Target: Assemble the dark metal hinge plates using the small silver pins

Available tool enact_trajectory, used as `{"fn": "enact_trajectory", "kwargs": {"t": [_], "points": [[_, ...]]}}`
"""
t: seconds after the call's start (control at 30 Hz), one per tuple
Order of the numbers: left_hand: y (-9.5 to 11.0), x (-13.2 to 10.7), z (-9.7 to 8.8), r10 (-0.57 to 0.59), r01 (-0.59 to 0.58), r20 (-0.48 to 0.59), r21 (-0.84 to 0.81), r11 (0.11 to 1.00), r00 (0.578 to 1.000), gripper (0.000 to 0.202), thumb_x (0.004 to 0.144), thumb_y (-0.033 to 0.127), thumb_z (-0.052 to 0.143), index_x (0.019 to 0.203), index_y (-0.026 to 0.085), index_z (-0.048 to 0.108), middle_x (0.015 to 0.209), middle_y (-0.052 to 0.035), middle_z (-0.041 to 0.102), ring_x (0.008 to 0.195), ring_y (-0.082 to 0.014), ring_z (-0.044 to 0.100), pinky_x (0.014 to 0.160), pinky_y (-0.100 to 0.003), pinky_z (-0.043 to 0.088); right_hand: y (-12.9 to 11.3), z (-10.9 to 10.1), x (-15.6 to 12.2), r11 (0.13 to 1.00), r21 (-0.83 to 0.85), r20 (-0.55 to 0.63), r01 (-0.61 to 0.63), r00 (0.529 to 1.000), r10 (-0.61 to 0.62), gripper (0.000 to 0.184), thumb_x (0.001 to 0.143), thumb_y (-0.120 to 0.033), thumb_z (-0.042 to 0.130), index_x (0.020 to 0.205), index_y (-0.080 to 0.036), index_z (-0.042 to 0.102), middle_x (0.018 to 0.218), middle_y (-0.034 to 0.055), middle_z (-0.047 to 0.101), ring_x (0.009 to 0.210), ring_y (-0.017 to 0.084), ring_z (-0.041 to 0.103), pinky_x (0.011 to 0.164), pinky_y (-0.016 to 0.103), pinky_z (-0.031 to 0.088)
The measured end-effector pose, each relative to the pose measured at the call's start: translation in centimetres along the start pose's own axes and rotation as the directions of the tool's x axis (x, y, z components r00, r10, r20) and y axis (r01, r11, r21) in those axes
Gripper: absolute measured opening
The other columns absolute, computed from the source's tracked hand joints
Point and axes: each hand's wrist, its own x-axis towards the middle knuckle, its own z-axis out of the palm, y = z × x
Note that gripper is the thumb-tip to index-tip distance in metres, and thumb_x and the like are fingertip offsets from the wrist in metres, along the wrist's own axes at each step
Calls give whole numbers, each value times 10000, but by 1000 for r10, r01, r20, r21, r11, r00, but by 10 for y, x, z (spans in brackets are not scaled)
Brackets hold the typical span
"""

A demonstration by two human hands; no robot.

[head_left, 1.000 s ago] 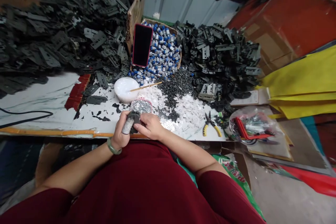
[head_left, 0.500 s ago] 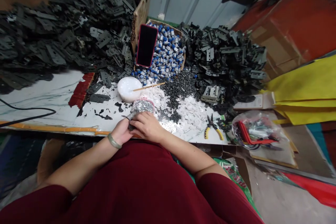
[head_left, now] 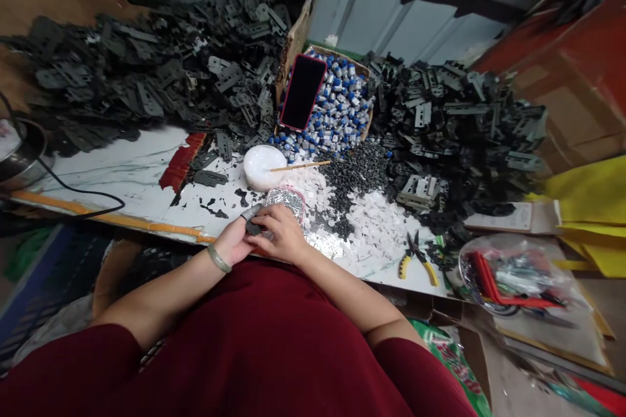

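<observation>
My left hand (head_left: 233,240), with a pale green bangle at the wrist, is closed on a small dark grey part (head_left: 253,227) just over the table's front edge. The fingers of my right hand (head_left: 282,234) are bent against the same part from the other side. Much of it is hidden by the fingers, so its full shape does not show. Just beyond the hands stands a pink-rimmed tub (head_left: 288,197) of small shiny metal pieces. Behind that tub is a white bowl (head_left: 259,166) of white stuff, a thin wooden stick (head_left: 306,165) resting on its rim.
Blue-and-silver motors (head_left: 342,104) fill a carton, with a phone (head_left: 303,92) leaning there. Small black pieces (head_left: 359,166) and white discs (head_left: 376,221) lie heaped. Yellow-handled pliers (head_left: 415,260) lie at right. Dark grey brackets (head_left: 147,78) pile up on both sides.
The view has swung left, so the table's things appear farther right, and a metal pot shows at the left edge. Both hands stay together at the dark part, with the fingers slightly shifted.
</observation>
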Motion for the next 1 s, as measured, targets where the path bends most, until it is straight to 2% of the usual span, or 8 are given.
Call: {"fn": "enact_trajectory", "kwargs": {"t": [0.17,0.27,0.37,0.43,0.53,0.77,0.9,1.0], "points": [[35,-10,-35,250,-245,43,409,879,967,194,714,344,661,732,177,565,564,41,532,465,-95,479,428,-191,333,9,-11,-4,1000,-11,-19,8,1000,-8,359,861,-449,564,1085,-171,602,1049,118,607,1004,229,511,873,380,416],[88,-28,-71,132,-252,221,915,316,966,236,624,356,724,652,187,562,535,46,533,494,-114,467,486,-216,306,28,-27,-8,994,-80,-43,-81,996,77,257,876,-373,558,1009,-165,628,975,108,628,961,228,521,861,375,421],[135,-37,-88,204,-120,190,942,-313,960,93,646,279,630,705,210,608,585,13,597,566,-178,524,544,-255,327,46,-40,-4,945,-247,18,-215,974,226,191,879,-287,547,988,-165,646,932,111,639,935,245,520,820,373,419],[151,-28,-83,308,-41,227,859,-511,924,268,645,197,557,901,217,634,712,-24,661,657,-223,583,588,-278,354,51,-43,4,882,-396,100,-257,942,320,196,857,-251,571,1014,-163,648,958,128,641,946,267,513,789,380,410],[155,3,-62,359,0,276,792,-611,892,535,630,134,520,1158,204,560,890,-92,701,792,-270,633,660,-306,399,50,-38,16,797,-553,211,-244,884,417,192,835,-210,585,1007,-152,647,1008,154,633,979,292,503,766,386,393],[146,29,-61,449,-15,260,877,-480,855,414,612,159,579,1025,193,574,768,-88,677,777,-292,641,680,-344,440,50,-31,16,781,-565,226,-265,861,455,166,909,-211,478,937,-161,633,971,118,643,959,246,518,758,337,375],[118,0,-71,462,-414,305,897,153,833,355,561,315,712,864,198,569,794,-33,655,760,-213,625,680,-299,469,56,-30,11,836,-447,147,-320,895,421,153,914,-242,490,909,-163,621,919,96,638,908,224,521,770,318,387],[78,-13,-55,416,-472,260,675,567,872,270,667,434,651,708,188,547,618,10,582,555,-131,546,509,-235,413,56,-26,9,892,-315,110,-323,922,372,128,902,-229,505,849,-172,607,854,75,627,867,206,522,781,302,403]]}}
